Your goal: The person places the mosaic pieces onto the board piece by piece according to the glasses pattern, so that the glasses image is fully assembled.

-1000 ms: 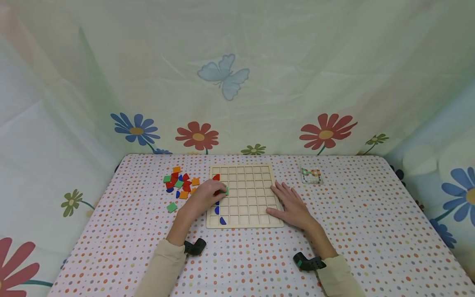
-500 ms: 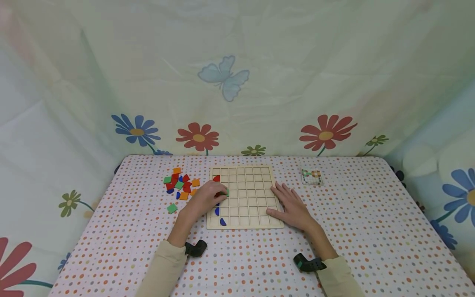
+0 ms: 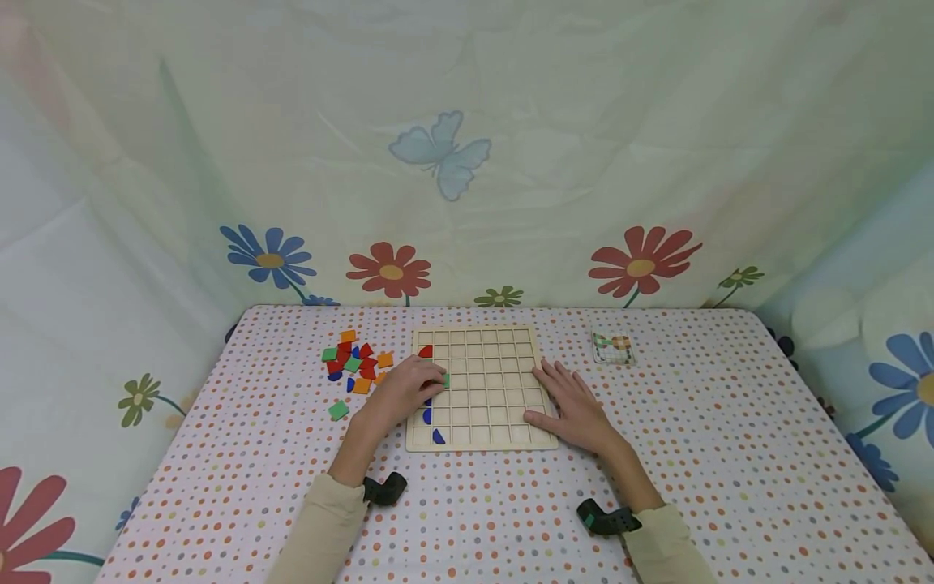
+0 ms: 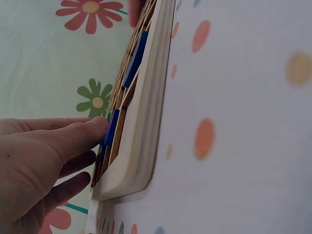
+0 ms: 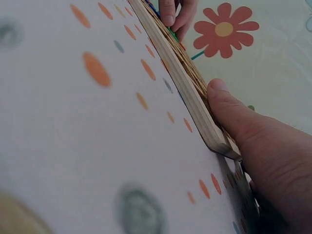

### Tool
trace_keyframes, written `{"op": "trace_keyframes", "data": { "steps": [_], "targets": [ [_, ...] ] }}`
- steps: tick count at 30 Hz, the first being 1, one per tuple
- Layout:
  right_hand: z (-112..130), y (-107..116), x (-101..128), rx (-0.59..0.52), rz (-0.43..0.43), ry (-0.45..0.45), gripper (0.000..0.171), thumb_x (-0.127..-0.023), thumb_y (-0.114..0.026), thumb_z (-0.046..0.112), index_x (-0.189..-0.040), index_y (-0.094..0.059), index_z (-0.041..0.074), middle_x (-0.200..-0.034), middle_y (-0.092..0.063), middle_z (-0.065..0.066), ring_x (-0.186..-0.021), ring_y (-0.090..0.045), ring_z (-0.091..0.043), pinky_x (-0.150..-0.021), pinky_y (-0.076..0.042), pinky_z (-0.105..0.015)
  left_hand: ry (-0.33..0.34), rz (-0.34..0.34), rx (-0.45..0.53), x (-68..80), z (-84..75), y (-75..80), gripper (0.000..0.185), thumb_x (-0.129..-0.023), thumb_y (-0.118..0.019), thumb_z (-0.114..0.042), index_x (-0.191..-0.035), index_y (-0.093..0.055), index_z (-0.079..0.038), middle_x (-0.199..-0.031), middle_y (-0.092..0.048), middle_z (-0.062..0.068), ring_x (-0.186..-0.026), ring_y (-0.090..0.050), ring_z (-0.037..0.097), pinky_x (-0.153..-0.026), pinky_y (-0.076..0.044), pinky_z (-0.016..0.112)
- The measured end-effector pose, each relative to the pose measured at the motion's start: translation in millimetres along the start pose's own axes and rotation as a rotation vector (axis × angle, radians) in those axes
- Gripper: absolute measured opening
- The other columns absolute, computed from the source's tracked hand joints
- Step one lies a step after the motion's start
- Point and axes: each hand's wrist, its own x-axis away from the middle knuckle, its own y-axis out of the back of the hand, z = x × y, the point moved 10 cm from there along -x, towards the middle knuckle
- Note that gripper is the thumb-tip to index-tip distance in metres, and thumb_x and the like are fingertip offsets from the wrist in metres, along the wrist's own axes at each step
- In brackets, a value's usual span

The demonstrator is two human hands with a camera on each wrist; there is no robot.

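A wooden grid board (image 3: 496, 397) lies flat on the table. My left hand (image 3: 405, 389) is over its left side, thumb and fingertips at a green square tile (image 3: 447, 380) in the second column; the fingers hide most of it. In the left wrist view the thumb (image 4: 92, 131) is close beside a blue piece (image 4: 111, 127). A red piece (image 3: 426, 351) sits in the left column near the back, and blue half-round pieces (image 3: 427, 416) lie nearer the front. My right hand (image 3: 572, 405) rests spread on the board's right edge, its thumb (image 5: 222, 100) on the rim.
Several loose red, orange, green and blue pieces (image 3: 355, 362) are heaped left of the board. A single green tile (image 3: 338, 410) lies nearer me. A small pattern card (image 3: 613, 348) is at the back right. A patterned cloth wall (image 3: 554, 162) stands behind the table.
The left fingers have shifted very slightly at the green tile, which sits a touch lower in view along with the whole scene. The right hand has stayed on the board's edge.
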Motion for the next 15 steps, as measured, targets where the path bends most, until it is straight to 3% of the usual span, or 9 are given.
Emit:
{"op": "trace_keyframes", "data": {
  "steps": [8,11,15],
  "targets": [
    [0.8,1.3,1.2,-0.010,-0.001,0.003,0.085,-0.085,-0.066,0.051,-0.152,-0.032,0.010,-0.161,-0.022,-0.016,-0.150,-0.014,-0.038,-0.120,-0.007,-0.058,-0.003,-0.005,-0.067,2.2,-4.1,4.7,0.013,-0.089,-0.070,-0.021,-0.098,-0.077,-0.015,-0.114,-0.072,-0.001,-0.108,-0.062,0.017,-0.088,-0.055,0.029],
    [0.3,1.0,1.2,-0.006,-0.002,0.003,0.085,-0.085,-0.066,0.051,-0.152,-0.032,0.010,-0.161,-0.022,-0.016,-0.150,-0.014,-0.038,-0.120,-0.007,-0.058,0.029,-0.008,-0.050,5.5,-1.9,11.0,0.014,-0.090,-0.069,-0.021,-0.100,-0.076,-0.015,-0.118,-0.071,0.000,-0.114,-0.059,0.018,-0.092,-0.054,0.030],
    [0.2,0.7,0.7,-0.003,-0.005,0.001,0.085,-0.085,-0.066,0.051,-0.152,-0.032,0.011,-0.161,-0.022,-0.015,-0.150,-0.014,-0.037,-0.120,-0.007,-0.057,0.114,-0.034,-0.024,18.1,9.5,31.5,0.021,-0.091,-0.068,-0.024,-0.110,-0.073,-0.016,-0.123,-0.068,0.000,-0.122,-0.056,0.020,-0.100,-0.051,0.038]
  ]
}}
